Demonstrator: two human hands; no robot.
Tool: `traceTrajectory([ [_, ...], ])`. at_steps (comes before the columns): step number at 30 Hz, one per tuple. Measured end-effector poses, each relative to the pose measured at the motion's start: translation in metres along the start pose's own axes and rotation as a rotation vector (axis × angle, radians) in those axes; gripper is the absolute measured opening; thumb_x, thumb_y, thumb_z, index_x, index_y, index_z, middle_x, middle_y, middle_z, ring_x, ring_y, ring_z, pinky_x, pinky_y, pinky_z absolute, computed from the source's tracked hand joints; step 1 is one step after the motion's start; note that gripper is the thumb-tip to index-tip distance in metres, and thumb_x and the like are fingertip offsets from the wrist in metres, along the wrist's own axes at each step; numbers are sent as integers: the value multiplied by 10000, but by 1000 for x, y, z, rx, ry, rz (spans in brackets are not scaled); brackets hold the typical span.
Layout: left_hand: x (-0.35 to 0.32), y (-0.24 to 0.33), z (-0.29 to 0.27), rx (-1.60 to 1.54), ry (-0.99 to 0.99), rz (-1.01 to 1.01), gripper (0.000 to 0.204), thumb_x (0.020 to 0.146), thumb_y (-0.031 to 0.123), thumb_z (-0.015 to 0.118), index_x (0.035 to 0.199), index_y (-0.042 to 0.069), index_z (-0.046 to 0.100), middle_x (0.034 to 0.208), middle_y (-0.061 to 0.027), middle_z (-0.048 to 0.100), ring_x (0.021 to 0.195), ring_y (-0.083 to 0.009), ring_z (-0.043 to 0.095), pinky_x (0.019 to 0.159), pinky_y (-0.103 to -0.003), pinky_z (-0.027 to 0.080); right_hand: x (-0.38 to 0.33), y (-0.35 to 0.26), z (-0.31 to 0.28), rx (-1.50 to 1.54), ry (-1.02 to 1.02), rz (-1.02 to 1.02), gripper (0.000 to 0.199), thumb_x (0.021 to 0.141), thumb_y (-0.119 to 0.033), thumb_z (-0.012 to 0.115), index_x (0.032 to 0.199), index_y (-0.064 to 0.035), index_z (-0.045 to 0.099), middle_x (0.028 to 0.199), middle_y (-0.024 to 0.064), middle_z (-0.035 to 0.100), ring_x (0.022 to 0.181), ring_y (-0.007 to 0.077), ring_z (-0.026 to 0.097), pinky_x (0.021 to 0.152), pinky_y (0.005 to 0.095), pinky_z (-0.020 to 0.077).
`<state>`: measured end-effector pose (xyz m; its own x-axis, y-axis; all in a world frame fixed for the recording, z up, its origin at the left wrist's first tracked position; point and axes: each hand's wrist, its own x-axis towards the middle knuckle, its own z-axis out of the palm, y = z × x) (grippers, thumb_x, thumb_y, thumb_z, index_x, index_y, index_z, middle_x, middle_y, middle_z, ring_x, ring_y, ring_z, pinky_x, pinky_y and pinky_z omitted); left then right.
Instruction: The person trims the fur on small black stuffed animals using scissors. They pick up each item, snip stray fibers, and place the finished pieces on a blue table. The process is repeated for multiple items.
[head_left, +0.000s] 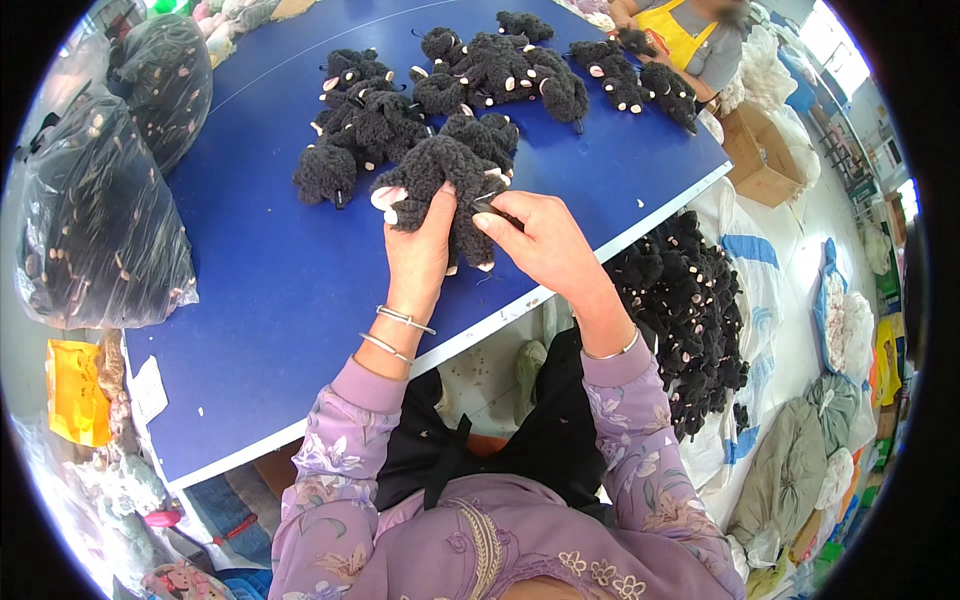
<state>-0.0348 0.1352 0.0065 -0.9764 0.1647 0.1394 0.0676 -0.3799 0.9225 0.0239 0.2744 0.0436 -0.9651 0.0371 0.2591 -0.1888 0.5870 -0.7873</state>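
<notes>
My left hand [420, 245] is closed round a black curly plush toy [440, 165] with pale ear and foot tips, held just above the near edge of the blue table [260, 370]. The thumb presses on its middle. My right hand [545, 240] pinches at the toy's right side, thumb and forefinger together. Something thin and dark with a light glint shows at those fingertips; its kind is too small to tell. Beyond my hands lie piles of similar black plush toys [495, 65], the nearest one [325, 172] to the left of mine.
Clear plastic bags [100, 210] stuffed with black toys stand at the left. Right of my legs, a heap of black toys [685, 320] lies on white sacking. A person in a yellow apron [675, 35] handles a toy across the table, near a cardboard box [760, 155].
</notes>
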Motion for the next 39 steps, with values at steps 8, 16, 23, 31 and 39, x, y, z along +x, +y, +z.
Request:
traceTrajectory([
  [8,3,0,-3,-21,48,-76,269,910,126,602,1148,2,579,1049,-48,632,897,-130,611,766,-272,511,-1,-2,-8,370,122,71,195,880,-158,650,937,28,626,758,-1,561,659,62,447,581,240,408],
  [16,1,1,-3,37,46,-82,285,908,131,606,1157,-5,581,1057,-60,638,895,-138,624,769,-277,514,-6,-3,-12,323,-72,-101,117,828,-81,668,784,-6,589,644,0,486,613,80,437,568,248,387],
  [23,4,1,0,-56,18,-103,285,888,142,647,1106,-41,623,1041,-67,657,924,-116,613,804,-267,497,-9,15,-49,579,-153,91,240,896,-193,612,738,-14,598,624,-22,502,549,44,411,486,210,304],
  [31,-5,-7,-2,119,-346,-282,289,870,163,679,1086,-20,624,978,-49,668,860,-115,623,764,-265,513,9,37,-21,440,169,161,342,844,-267,696,1009,21,613,869,25,603,633,59,525,578,209,443],
  [39,-2,-5,-2,322,-125,-186,386,954,323,545,886,-36,668,794,-7,641,733,-60,537,649,-244,453,10,32,-13,563,170,210,210,881,-180,659,945,17,625,802,-16,591,724,50,515,658,218,440],
])
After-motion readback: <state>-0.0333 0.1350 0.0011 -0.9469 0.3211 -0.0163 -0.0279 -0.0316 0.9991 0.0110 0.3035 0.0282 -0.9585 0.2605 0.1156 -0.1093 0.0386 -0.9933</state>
